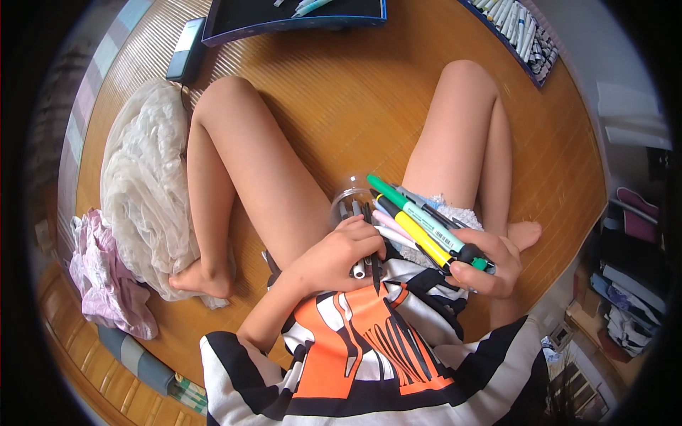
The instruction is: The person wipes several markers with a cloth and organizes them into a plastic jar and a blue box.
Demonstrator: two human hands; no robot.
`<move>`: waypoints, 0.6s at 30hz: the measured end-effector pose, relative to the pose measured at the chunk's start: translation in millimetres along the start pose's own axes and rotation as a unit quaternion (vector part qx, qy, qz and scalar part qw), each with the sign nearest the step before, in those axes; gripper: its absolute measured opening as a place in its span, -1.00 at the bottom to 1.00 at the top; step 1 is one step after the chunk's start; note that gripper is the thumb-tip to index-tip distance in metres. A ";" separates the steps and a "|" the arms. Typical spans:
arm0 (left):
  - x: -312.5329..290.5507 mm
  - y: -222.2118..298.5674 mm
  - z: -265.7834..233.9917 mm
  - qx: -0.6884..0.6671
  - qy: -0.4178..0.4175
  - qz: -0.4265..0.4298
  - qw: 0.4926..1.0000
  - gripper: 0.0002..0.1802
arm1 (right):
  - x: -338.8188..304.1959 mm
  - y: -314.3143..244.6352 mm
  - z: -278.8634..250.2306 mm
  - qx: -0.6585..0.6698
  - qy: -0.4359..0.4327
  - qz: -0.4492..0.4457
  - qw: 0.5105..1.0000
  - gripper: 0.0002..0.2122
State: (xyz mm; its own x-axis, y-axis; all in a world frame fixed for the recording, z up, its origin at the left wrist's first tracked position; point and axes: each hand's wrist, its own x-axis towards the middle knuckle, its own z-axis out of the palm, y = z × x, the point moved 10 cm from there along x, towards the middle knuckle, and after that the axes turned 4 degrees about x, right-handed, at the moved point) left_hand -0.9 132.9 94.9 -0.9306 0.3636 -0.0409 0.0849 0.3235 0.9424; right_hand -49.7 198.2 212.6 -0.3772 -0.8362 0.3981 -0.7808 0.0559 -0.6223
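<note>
In the head view, the right hand (490, 263) is clamped on a bundle of pens, its thumb and fingers pressing near the lower-right ends. The bundle, which includes a green marker (401, 199) and a yellow marker (419, 224), fans toward the upper left, above the lap between the 2 legs. Gripped at 1 end only, the long free ends have leverage; a slight loosening of the thumb could let the outer pens slide or twist out. Their differing thicknesses probably make even pressure harder, so the thin ones are likeliest to slip.

The left hand (349, 248) curls over dark pens (356, 209), beside a clear container (349, 186). Whether its fingers clamp the pens, the container or both, I cannot tell. The container looks smooth and rounded, so a knock from the nearby bundle could roll or tip it and spill pens onto the wooden surface (341, 117).

A dark pen (376, 273) points down from under the left hand onto the patterned shirt (334, 341); if its tip is uncovered, which is too small to tell, it could mark the fabric.
</note>
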 end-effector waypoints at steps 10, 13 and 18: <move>1.6 1.0 -8.9 0.004 0.055 0.018 0.998 -0.75 | 21.9 -14.5 16.1 0.061 -0.142 -0.185 0.971 -0.79; 1.3 0.9 -11.4 0.004 0.064 0.015 0.998 -0.75 | 25.4 -12.7 18.0 0.114 -0.171 -0.212 0.955 -0.84; -0.6 -1.0 -8.5 0.035 0.077 0.026 0.996 -0.75 | 22.0 -20.0 46.6 0.063 -0.300 -0.250 0.918 -0.74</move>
State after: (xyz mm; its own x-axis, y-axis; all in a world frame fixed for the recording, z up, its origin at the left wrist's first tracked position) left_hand -3.4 124.9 96.8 -0.9674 0.2451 0.0639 0.1540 0.3689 0.9166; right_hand -19.2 153.2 202.4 0.3847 -0.8924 0.2357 -0.7038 -0.4488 -0.5506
